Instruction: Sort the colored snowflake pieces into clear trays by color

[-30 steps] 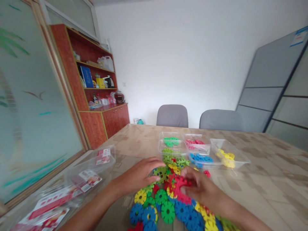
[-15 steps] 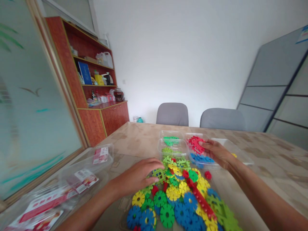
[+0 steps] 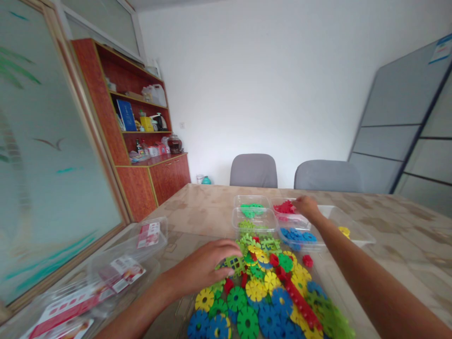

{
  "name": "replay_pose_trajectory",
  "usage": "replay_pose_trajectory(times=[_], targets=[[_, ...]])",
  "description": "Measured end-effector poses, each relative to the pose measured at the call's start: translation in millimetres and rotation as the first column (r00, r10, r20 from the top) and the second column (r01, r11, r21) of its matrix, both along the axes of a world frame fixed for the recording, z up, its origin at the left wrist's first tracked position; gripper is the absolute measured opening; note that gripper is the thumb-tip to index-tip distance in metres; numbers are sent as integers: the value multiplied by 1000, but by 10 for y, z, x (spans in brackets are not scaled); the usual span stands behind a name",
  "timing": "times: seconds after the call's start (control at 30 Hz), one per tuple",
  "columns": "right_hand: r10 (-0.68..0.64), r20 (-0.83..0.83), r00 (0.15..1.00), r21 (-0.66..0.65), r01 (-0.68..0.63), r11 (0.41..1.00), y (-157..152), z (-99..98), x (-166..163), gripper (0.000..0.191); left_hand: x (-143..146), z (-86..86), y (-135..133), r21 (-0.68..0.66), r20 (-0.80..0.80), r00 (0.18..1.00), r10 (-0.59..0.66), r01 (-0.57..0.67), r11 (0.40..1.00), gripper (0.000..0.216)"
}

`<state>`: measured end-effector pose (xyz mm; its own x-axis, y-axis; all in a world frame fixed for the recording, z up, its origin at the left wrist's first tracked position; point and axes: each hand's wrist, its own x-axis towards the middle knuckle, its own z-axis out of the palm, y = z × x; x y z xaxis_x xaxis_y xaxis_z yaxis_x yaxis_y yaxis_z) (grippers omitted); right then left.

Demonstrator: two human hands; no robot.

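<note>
From the head camera: a patterned counter [image 3: 197, 209] carries a loose heap of plastic building pieces [image 3: 263, 291], notched discs and lattices in yellow, blue, green and red. The left hand [image 3: 212, 261] is half open at the heap's left edge, thumb and fingers apart and gripping nothing visible, close to a light-green lattice piece [image 3: 233, 265]; contact is unclear. The right hand [image 3: 307, 207] reaches past the heap to a clear container [image 3: 298, 222], its fingers bent beside the red pieces [image 3: 283, 207] inside. Its fingertips are blurred, so its opening and any hold cannot be told. Neighbouring containers hold green pieces [image 3: 251, 210], blue pieces [image 3: 298, 235] and yellow pieces [image 3: 344, 231]. Clear packaging with printed labels [image 3: 148, 234] lies at left; two grey chairs [image 3: 253, 170] stand beyond.
</note>
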<state>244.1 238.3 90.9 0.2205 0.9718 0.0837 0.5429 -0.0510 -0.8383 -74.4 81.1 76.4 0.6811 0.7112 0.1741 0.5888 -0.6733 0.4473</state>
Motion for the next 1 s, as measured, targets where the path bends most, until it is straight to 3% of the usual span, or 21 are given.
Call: replay_pose_trajectory(times=[0.17,0.3,0.37,0.47,0.57,0.67,0.8,0.93,1.0], targets=[[-14,293,956,98,-16,995,-216,87,77,29,-17,-17,16,15,-10,1000,3,-2,1000,35],[54,424,904,141,-125,982,-529,157,136,12,-22,-27,17,0,-22,999,-27,27,1000,35],[122,451,884,134,-202,970,-753,135,160,13,-39,-25,15,-25,-49,998,-38,37,999,35],[292,461,838,86,-369,925,-1171,-1,206,17,-84,-14,15,-46,-99,995,-28,23,999,36],[488,468,737,-7,-549,836,-1605,-215,260,21,-130,9,12,-46,-192,981,34,-44,998,31],[513,492,704,-55,-562,825,-1914,-408,250,29,-143,14,-5,-59,-309,942,131,-156,986,35],[545,507,668,-47,-610,791,-2049,-479,64,40,-63,-29,-46,-43,-408,890,205,-243,969,54],[663,445,603,-40,-726,687,-2014,-359,-106,37,37,-49,-86,-92,-346,930,122,-163,982,59],[635,463,619,7,-718,696,-1990,-283,-134,33,53,-27,-100,-86,-299,949,104,-135,987,61]])
